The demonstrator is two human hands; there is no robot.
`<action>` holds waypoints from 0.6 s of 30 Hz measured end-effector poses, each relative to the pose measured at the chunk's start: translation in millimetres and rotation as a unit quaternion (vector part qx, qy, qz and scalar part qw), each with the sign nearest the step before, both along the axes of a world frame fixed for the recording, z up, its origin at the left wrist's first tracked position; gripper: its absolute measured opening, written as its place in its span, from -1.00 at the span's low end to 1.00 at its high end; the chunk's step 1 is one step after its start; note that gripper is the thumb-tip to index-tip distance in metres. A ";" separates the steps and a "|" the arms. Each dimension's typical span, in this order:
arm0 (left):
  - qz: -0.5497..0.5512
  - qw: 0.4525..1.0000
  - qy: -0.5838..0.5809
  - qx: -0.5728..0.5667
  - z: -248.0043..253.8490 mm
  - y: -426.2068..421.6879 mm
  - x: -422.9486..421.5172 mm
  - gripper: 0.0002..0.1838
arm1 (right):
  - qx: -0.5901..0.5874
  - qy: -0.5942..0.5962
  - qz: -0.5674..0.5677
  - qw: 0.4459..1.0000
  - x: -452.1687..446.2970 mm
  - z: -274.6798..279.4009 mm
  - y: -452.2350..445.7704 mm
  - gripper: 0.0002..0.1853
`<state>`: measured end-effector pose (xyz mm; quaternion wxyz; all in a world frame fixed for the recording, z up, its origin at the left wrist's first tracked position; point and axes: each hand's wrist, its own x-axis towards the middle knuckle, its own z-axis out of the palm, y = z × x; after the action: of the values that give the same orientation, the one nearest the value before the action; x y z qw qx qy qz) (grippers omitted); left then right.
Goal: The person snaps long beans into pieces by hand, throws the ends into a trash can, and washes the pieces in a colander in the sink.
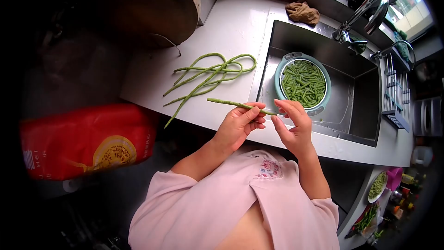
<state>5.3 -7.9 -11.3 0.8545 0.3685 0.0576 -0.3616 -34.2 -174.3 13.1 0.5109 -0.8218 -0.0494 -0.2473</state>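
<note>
Green bean [224,102] in left hand [240,124]; right hand [296,126] at tip.

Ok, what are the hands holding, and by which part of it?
A bean, gripped by the left hand past its middle, toward the end near the right hand. Whether the right hand touches that end is unclear.

Left hand [240,124] pinched, thumb against fingers. Right hand [297,127] just right of it, thumb and index apart. Left forearm [202,161] angles far-right, right forearm [314,170] far-left.
</note>
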 end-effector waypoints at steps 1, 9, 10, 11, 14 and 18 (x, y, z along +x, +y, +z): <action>-0.015 1.000 -0.026 0.010 -0.4 0.3 -0.2 -0.74 | -0.013 -0.004 0.029 0.999 2.2 -0.7 4.4 -0.74; 0.056 0.993 -0.094 0.034 2.1 12.0 10.3 -0.76 | 0.071 0.142 0.054 0.986 -6.8 -8.2 0.8 -0.89; 0.051 0.990 -0.117 0.052 3.1 12.1 10.3 -0.76 | 0.071 0.143 0.053 0.986 -7.1 -7.5 0.6 -0.89; 0.047 0.987 -0.140 0.071 4.3 12.0 10.1 -0.76 | 0.089 0.159 0.067 0.981 -7.1 -6.2 1.2 -0.88; 0.038 0.984 -0.158 0.079 6.0 9.6 7.6 -0.76 | 0.082 0.171 0.085 0.978 -7.5 -5.7 6.1 -0.87; 0.078 0.984 -0.150 0.048 7.1 8.4 8.4 -0.77 | -0.050 0.110 0.046 0.992 -6.7 -5.8 7.4 -0.93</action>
<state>13.8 0.5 -4.2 0.8603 0.4537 -0.0255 -0.2310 -40.9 -166.8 7.2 0.4824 -0.8653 -0.0426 -0.1290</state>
